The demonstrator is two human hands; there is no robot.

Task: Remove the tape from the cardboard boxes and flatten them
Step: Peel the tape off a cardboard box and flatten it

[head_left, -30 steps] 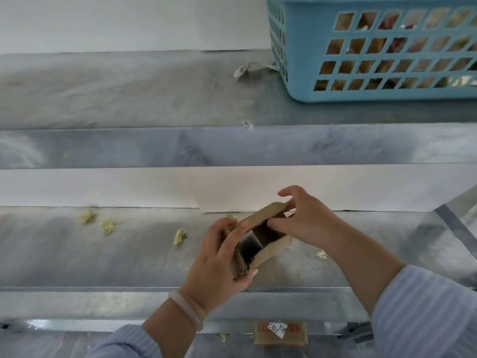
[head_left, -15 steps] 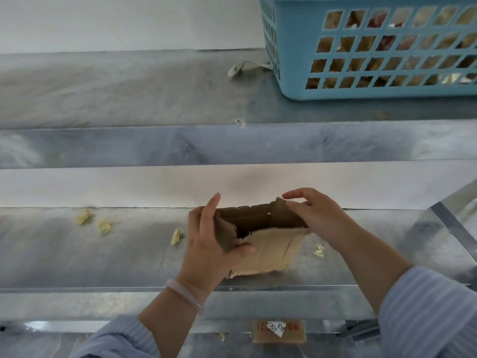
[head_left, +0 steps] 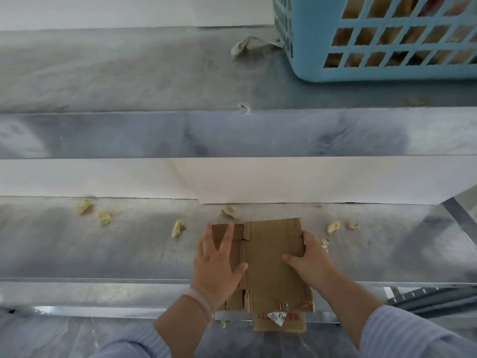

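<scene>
A small brown cardboard box [head_left: 271,254] lies pressed flat on the lower metal shelf [head_left: 103,254], its near end hanging over the shelf's front edge. My left hand [head_left: 219,259] rests palm down on the box's left part with fingers spread. My right hand [head_left: 307,257] grips the box's right edge, thumb on top. Several crumpled yellowish tape scraps [head_left: 178,227] lie scattered on the shelf to both sides.
A blue plastic basket [head_left: 387,37] holding cardboard stands on the upper shelf at the right, a crumpled tape strip [head_left: 247,45] beside it. Another flat cardboard piece with a white label [head_left: 281,321] lies below the shelf's front edge.
The box was held up in the air and opened out; now it is collapsed flat on the shelf with both hands pressing down on it.
</scene>
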